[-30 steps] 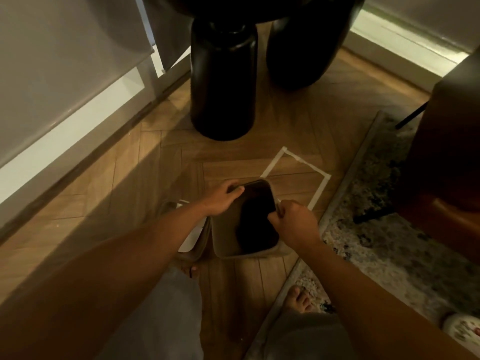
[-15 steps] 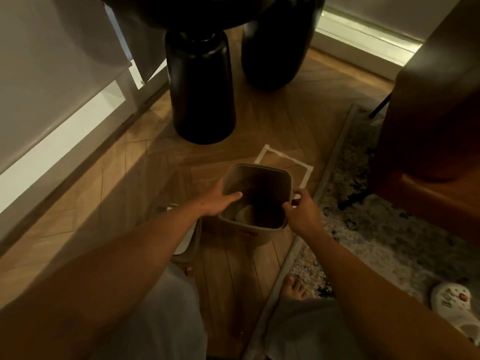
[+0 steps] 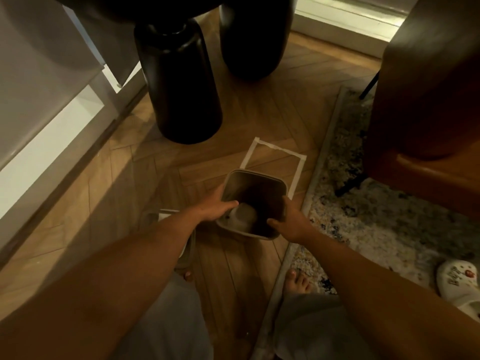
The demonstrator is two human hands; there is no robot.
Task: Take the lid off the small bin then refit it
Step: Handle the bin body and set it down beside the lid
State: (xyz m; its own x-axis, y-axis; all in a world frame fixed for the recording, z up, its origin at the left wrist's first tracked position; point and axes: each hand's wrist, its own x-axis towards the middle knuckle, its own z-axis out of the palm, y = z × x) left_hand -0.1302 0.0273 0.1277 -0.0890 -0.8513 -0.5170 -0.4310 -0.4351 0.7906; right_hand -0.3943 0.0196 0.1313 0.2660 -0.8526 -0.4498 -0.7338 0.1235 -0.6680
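Note:
A small beige bin with an open top stands on the wooden floor, lidless, its dark inside showing a pale patch at the bottom. My left hand grips its left rim, thumb over the edge. My right hand holds the right rim near the front corner. The lid lies on the floor to the left, mostly hidden under my left forearm. A white tape rectangle marks the floor just behind the bin; the bin overlaps its near edge.
Two thick black table legs stand behind the tape mark. A patterned rug runs along the right, with a brown armchair on it and a white clog. My bare toes show below the bin. A wall lies left.
The bin went from tilted toward me to upright on the floor, shifted forward toward the tape mark. Both hands stayed on its rim.

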